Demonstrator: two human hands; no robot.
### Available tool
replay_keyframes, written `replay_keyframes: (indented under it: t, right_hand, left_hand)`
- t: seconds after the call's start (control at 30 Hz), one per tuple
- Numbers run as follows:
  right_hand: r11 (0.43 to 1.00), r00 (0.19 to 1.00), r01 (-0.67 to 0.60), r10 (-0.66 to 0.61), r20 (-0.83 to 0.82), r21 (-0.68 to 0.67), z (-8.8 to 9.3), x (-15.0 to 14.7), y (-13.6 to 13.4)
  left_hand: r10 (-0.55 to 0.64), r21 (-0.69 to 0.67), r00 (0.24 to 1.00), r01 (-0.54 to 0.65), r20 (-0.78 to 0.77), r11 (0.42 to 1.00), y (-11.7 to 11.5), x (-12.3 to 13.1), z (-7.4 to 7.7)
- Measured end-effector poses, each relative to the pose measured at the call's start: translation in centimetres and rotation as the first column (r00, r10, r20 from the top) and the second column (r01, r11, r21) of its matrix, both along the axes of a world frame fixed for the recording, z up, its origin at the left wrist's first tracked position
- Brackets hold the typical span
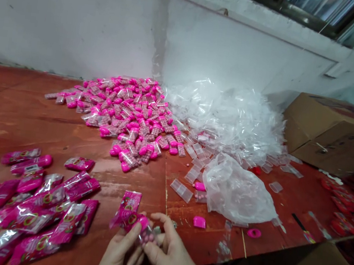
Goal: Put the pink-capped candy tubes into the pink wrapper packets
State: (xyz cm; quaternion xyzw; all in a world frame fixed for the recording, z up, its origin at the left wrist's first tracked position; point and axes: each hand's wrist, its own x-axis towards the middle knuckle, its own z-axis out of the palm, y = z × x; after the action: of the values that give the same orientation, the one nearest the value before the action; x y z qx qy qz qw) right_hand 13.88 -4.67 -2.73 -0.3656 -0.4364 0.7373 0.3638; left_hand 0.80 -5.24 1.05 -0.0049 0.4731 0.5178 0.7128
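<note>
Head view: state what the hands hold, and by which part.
Both hands hold one small pink-capped candy container going into a pink wrapper. The left hand pinches the wrapper's lower end; the right hand grips the container's clear end.

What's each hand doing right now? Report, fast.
Left hand: grip closed on the pink packet.
Right hand: grip closed on the small case going into it.

A pile of filled cases [133, 116] is heaped at the tabletop's [19, 112] far edge, with empty cases [231, 118] to its right. Packets [23, 208] are spread at the near left corner; a box [333, 131] is set at the far right.
</note>
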Motion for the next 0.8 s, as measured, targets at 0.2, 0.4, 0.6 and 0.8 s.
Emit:
replay_keyframes:
  t: [0.2, 0.4, 0.6, 0.8]
  right_hand:
    - [0.999, 0.998, -0.018, 0.015, 0.066, 0.038, 0.4, 0.4, -0.7]
    - [0.986, 0.764, -0.060, -0.055, 0.643, 0.156, 1.5, 2.2, -2.0]
    - [0.990, 0.966, -0.093, 0.064, 0.252, 0.105, 0.8, 1.3, -1.0]
    - [0.989, 0.989, -0.146, 0.146, -0.022, 0.012, 0.9, 0.7, 0.0]
  left_hand:
    - [-0.099, 0.063, 0.993, 0.103, -0.070, 0.993, -0.3, -0.5, -0.4]
    - [-0.190, 0.083, 0.979, 0.196, -0.078, 0.977, -0.1, -0.4, -1.8]
    - [-0.199, 0.039, 0.980, 0.199, -0.006, 0.979, -0.3, 0.1, -1.7]
    - [-0.065, -0.043, 0.998, 0.065, 0.002, 0.997, -1.2, 0.0, -0.8]
